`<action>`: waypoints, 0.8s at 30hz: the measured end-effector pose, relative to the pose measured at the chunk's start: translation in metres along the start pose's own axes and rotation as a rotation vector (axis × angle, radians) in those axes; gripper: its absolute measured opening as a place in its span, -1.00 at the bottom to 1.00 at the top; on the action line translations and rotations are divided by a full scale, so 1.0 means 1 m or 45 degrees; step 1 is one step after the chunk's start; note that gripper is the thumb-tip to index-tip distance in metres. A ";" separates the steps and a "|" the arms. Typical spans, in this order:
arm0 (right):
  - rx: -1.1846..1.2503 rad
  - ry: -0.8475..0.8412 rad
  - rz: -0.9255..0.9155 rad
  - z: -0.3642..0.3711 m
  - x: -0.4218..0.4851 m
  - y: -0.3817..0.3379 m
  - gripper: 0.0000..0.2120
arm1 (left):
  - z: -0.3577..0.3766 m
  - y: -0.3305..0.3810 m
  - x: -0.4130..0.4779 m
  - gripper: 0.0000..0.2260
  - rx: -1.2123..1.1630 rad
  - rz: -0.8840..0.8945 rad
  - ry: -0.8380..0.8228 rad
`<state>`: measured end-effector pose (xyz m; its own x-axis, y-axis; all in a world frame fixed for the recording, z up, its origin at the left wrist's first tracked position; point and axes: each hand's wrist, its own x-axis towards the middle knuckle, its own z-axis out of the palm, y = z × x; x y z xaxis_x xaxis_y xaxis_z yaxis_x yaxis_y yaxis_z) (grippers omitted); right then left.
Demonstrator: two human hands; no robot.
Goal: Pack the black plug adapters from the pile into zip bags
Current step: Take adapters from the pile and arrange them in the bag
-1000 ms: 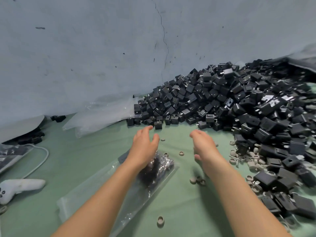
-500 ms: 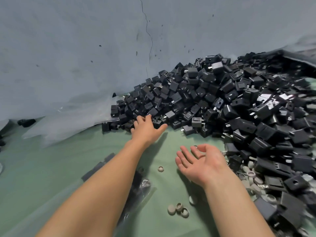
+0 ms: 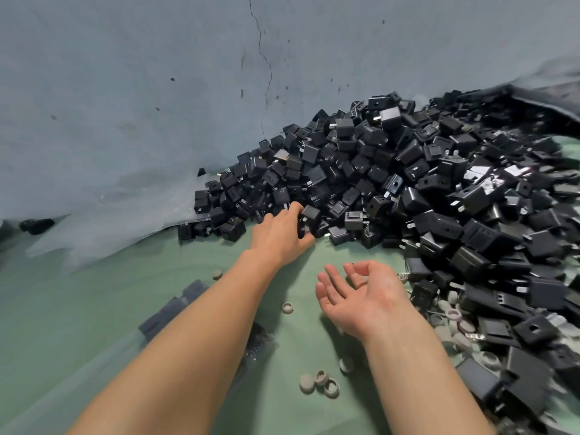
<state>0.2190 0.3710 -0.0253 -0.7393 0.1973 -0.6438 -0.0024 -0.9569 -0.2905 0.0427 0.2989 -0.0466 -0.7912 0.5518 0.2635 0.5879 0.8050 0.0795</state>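
A big pile of black plug adapters (image 3: 408, 189) slopes from the wall down across the right side of the green table (image 3: 94, 309). My left hand (image 3: 281, 232) reaches to the pile's front edge, its fingers and thumb curled round one black adapter (image 3: 309, 216). My right hand (image 3: 361, 296) hovers palm up just in front of the pile, fingers loosely curved and holding nothing. A clear zip bag (image 3: 175, 312) with dark adapters inside lies under my left forearm, mostly hidden.
Small grey rings and caps (image 3: 320, 383) lie scattered on the green surface, with more (image 3: 455, 321) at the foot of the pile on the right. Crumpled clear plastic (image 3: 103, 224) lies against the grey wall at left. A dark object (image 3: 36, 225) sits far left.
My left hand left the bag, reached forward into the pile's edge and closed on an adapter. My right hand turned palm up and stayed near the pile. The view moved closer.
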 end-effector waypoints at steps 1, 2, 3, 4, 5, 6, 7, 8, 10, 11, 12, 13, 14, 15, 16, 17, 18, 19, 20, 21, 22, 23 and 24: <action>0.001 0.002 -0.003 0.000 0.000 0.001 -0.71 | -0.001 0.001 -0.003 -0.55 0.006 0.024 0.025; 0.001 -0.001 -0.005 0.001 -0.001 0.002 -0.75 | -0.002 0.003 -0.005 -0.55 0.008 0.036 0.046; 0.000 -0.007 -0.006 0.002 -0.001 0.003 -0.78 | -0.003 0.004 -0.007 -0.55 -0.001 0.035 0.057; -0.004 -0.014 -0.007 0.002 -0.001 0.004 -0.81 | -0.005 0.005 -0.008 -0.56 -0.024 0.018 0.058; -0.009 -0.022 -0.007 0.003 -0.002 0.005 -0.82 | -0.008 0.005 -0.010 -0.57 -0.078 -0.015 0.040; -0.017 -0.028 -0.006 0.004 -0.002 0.006 -0.83 | -0.012 0.005 -0.013 -0.59 -0.189 -0.077 0.012; -0.027 -0.033 -0.007 0.005 -0.003 0.007 -0.83 | -0.018 0.005 -0.016 -0.62 -0.371 -0.166 -0.024; -0.037 -0.037 -0.009 0.005 -0.004 0.009 -0.83 | -0.024 0.005 -0.020 -0.67 -0.589 -0.264 -0.064; -0.056 -0.047 -0.018 0.007 -0.008 0.013 -0.82 | -0.040 0.003 -0.031 -0.73 -0.965 -0.426 -0.127; -0.065 -0.055 -0.025 0.008 -0.010 0.016 -0.82 | -0.049 0.001 -0.038 -0.73 -1.135 -0.514 -0.169; -0.074 -0.063 -0.032 0.008 -0.012 0.018 -0.82 | -0.058 -0.002 -0.045 -0.73 -1.345 -0.616 -0.221; -0.081 -0.070 -0.035 0.009 -0.014 0.020 -0.82 | -0.067 -0.006 -0.053 -0.75 -1.612 -0.714 -0.281; -0.092 -0.078 -0.033 0.009 -0.016 0.023 -0.81 | -0.075 -0.009 -0.062 -0.76 -1.907 -0.775 -0.333; -0.109 -0.088 -0.028 0.011 -0.019 0.027 -0.81 | -0.083 -0.012 -0.072 -0.77 -2.180 -0.798 -0.366; -0.132 -0.109 -0.020 0.013 -0.022 0.031 -0.80 | -0.091 -0.014 -0.083 -0.78 -2.368 -0.794 -0.388; -0.158 -0.144 -0.010 0.015 -0.026 0.036 -0.77 | -0.098 -0.015 -0.094 -0.78 -2.471 -0.778 -0.414; -0.184 -0.188 -0.003 0.017 -0.029 0.042 -0.73 | -0.104 -0.015 -0.106 -0.76 -2.516 -0.756 -0.435; -0.207 -0.236 0.005 0.020 -0.033 0.048 -0.70 | -0.109 -0.014 -0.117 -0.74 -2.540 -0.738 -0.450; -0.223 -0.285 0.012 0.023 -0.037 0.055 -0.68 | -0.113 -0.011 -0.127 -0.75 -2.554 -0.725 -0.460; -0.222 -0.329 0.022 0.026 -0.040 0.061 -0.67 | -0.115 -0.008 -0.134 -0.77 -2.558 -0.723 -0.466; -0.206 -0.371 0.035 0.029 -0.043 0.068 -0.68 | -0.118 -0.005 -0.141 -0.78 -2.540 -0.729 -0.458; -0.181 -0.402 0.046 0.031 -0.047 0.074 -0.68 | -0.121 -0.002 -0.147 -0.78 -2.493 -0.741 -0.438; -0.149 -0.420 0.050 0.033 -0.049 0.080 -0.68 | -0.122 0.001 -0.151 -0.77 -2.416 -0.739 -0.419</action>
<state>0.2324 0.2777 0.0062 -0.9152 0.0627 -0.3981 0.0937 -0.9276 -0.3616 0.1828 0.1899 0.0305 -0.7811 0.5492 -0.2969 -0.4769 -0.2180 0.8515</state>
